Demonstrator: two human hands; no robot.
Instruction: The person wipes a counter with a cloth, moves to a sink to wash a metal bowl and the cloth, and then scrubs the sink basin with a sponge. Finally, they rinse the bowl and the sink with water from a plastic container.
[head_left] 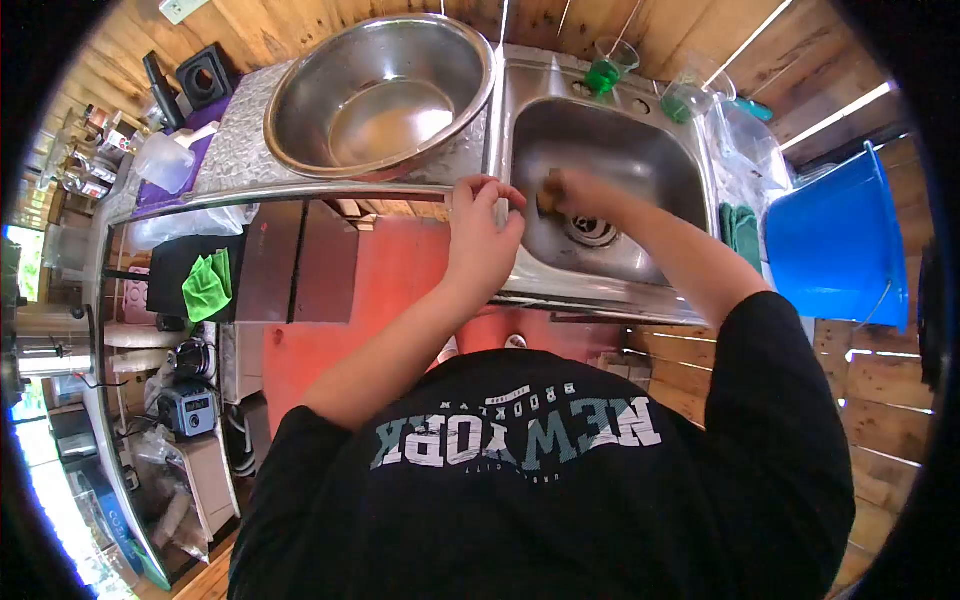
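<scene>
Inside the steel sink [640, 150], my right hand [580, 195] is smeared by motion against the left wall, above the drain strainer [590, 231]. Its fingers are closed round a small yellowish-brown thing [549, 190] that I cannot make out. My left hand [484, 225] is at the sink's front left corner, its bent fingers over the metal edge [512, 262]. Just beyond that hand, on the counter, stands a wide steel basin [300, 125] with some liquid in its bottom.
Cups of green liquid [604, 76] stand behind the sink. On the right are a green cloth [740, 235] and a blue bucket [838, 245]. At left, a bright green cloth [208, 285] hangs over a dark surface, near a plastic measuring cup [165, 163].
</scene>
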